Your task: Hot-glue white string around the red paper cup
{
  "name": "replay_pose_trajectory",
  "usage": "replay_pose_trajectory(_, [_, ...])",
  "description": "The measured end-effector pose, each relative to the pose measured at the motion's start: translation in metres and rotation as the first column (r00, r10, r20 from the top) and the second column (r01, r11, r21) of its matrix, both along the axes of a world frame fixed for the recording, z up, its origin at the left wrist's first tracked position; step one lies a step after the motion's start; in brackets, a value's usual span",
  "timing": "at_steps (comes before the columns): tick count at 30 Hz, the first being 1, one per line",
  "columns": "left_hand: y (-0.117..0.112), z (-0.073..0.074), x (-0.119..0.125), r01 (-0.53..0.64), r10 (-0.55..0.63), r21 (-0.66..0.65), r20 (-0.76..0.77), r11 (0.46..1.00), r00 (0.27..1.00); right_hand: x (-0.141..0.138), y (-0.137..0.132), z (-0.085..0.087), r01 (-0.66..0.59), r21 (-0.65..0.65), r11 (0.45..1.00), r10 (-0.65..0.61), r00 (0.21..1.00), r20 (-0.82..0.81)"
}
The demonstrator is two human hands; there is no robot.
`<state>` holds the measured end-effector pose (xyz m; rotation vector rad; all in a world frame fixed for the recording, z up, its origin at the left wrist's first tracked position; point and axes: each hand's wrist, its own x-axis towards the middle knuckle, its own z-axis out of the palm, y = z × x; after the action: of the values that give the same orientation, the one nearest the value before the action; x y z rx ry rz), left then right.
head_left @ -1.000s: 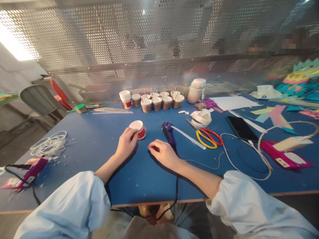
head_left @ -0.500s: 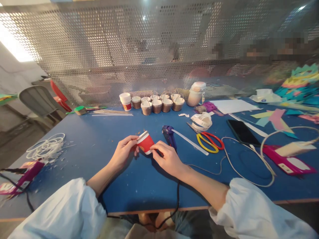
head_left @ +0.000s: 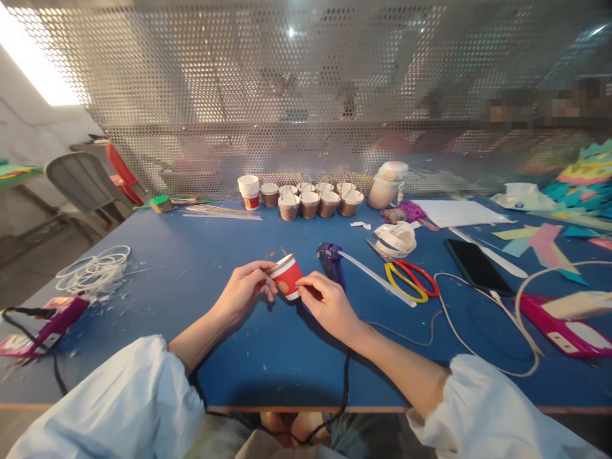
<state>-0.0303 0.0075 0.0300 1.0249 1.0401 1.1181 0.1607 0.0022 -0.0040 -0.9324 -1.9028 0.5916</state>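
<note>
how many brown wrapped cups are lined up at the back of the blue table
7 show: four in the front row, three behind. More may be hidden behind them.

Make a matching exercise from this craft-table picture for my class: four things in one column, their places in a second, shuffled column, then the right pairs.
Things
1. red paper cup
2. scissors
3. black phone
4. white rings

Places
A. on the table's far left
B. right of the scissors, flat on the table
C. between the left hand and right hand
D. right of the purple glue gun

Pairs: 1-C, 2-D, 3-B, 4-A
</note>
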Motion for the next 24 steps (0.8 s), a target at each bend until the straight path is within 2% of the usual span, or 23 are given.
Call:
replay_pose_trajectory(6, [-0.0001, -0.0013, 0.0002, 0.017, -0.016, 0.014, -0.061, 1.000, 0.998, 0.0003, 0.0001, 0.0002, 0.011, -0.010, 1.000, -0.011, 1.000, 0.007])
replay_pose_trajectory(11, [0.0001, -0.0043, -0.0006, -0.032, 0.034, 0.017, -0.160, 0.999, 0.987, -0.0005, -0.0007, 0.0028, -0.014, -0.005, 1.000, 0.014, 1.000, -0.015])
replay_pose_trajectory(18, [-0.0030, -0.0042, -0.0017, -0.061, 0.088, 0.115, -0.251, 0.991, 0.964, -0.0004, -0.0008, 0.0046, -0.025, 0.034, 0.999, 0.027, 0.999, -0.046])
replay_pose_trajectory(24, [-0.0048, -0.0011, -0.0006, -0.088, 0.125, 0.144, -0.272, 0.986, 0.954, -0.0012, -0.0024, 0.0033, -0.082, 0.071, 0.994, 0.080, 0.996, 0.032])
